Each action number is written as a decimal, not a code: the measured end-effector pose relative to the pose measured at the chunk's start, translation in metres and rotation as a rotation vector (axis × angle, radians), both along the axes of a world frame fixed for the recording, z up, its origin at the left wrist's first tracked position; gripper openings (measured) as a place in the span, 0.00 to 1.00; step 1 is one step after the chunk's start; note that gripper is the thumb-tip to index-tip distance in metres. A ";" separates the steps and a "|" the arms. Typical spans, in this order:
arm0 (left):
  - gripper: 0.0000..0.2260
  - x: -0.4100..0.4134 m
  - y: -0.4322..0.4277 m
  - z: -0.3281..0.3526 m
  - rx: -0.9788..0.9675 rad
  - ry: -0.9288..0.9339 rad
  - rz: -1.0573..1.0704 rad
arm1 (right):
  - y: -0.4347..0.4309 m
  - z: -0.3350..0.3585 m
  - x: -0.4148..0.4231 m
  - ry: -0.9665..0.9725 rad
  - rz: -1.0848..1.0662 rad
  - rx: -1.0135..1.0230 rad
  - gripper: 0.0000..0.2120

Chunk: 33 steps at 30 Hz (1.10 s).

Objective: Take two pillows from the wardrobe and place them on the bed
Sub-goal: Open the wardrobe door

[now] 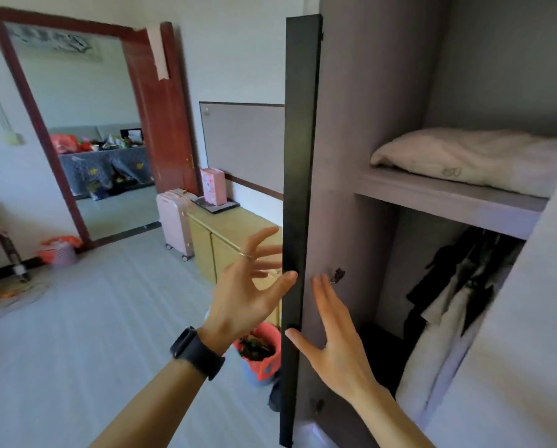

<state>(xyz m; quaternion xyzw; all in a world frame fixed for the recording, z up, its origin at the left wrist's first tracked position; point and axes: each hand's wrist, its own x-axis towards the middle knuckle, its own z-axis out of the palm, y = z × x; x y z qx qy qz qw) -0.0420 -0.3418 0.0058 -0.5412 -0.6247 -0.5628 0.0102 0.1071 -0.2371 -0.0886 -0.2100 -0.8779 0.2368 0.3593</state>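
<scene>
Either side of the slim matte door [301, 156], left hand [248, 299] and right hand [338, 344] splay-fingered, empty; rumpled pillow [471, 156] above.

The wardrobe door [298, 189] stands open, seen edge-on, and it divides the room for the hands. Right of the door, the space above the shelf [448, 202] is open over the pillow [464, 156]. Under the shelf, hanging clothes [448, 302] fill the back and the right part, and a free gap remains just beside the door's inner face. Far right of the door, a pale panel [513, 367] narrows the opening. Left of the door, a yellow cabinet [219, 234] and a bin with a red bag [261, 367] stand close. Further left, the floor [93, 334] is open.
</scene>
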 end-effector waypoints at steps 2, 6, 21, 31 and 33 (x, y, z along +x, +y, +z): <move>0.29 -0.014 -0.008 0.007 0.029 0.014 0.060 | -0.005 -0.001 -0.026 -0.022 0.037 0.034 0.40; 0.25 -0.039 -0.016 0.023 0.089 0.015 0.182 | -0.008 -0.010 -0.075 0.025 0.003 0.080 0.42; 0.28 -0.108 -0.005 0.033 -0.075 -0.003 0.399 | -0.014 -0.011 -0.167 0.051 -0.120 0.137 0.44; 0.22 -0.051 0.002 -0.019 0.093 0.313 0.467 | 0.012 -0.023 -0.047 0.171 -0.192 0.096 0.27; 0.22 -0.024 0.020 -0.036 0.032 0.302 0.359 | 0.024 -0.029 0.001 0.182 -0.280 0.104 0.26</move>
